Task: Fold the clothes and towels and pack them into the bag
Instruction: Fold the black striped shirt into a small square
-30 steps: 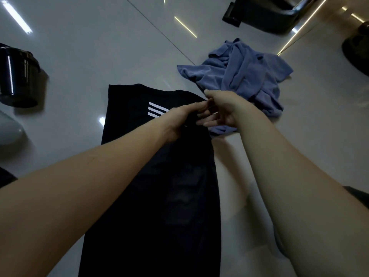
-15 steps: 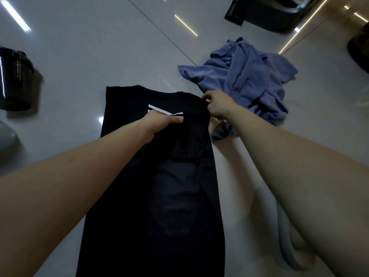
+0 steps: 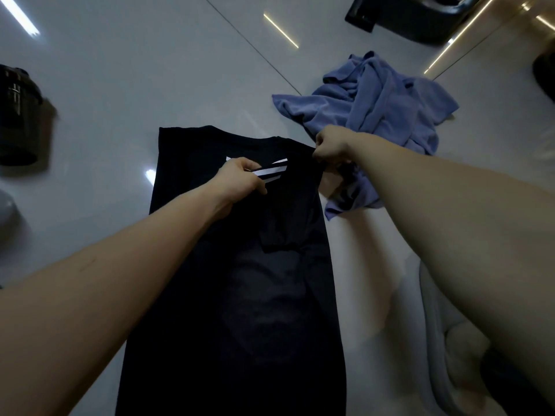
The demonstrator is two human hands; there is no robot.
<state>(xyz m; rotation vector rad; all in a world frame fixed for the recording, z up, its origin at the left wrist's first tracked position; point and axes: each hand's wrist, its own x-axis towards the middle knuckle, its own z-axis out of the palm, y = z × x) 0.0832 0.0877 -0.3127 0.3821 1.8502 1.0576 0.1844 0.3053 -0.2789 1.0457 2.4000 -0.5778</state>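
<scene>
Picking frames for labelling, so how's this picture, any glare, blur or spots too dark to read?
Head view: dim overall, the black shirt nearly swallowing its own folds; light streaks glare on the glossy floor; the dark container at the left edge is smeared by blur; the wide lens stretches the forearms; the blue cloth reads sharp enough.

A second ago I had both hands bunched together at the far right corner of the black shirt. Since then they have parted. My left hand has slid back over the white stripes, pinching fabric, and my right hand has gone out to the shoulder edge, fisted on it. The sleeve now lies folded inward across the body, I think covering part of the stripes.
</scene>
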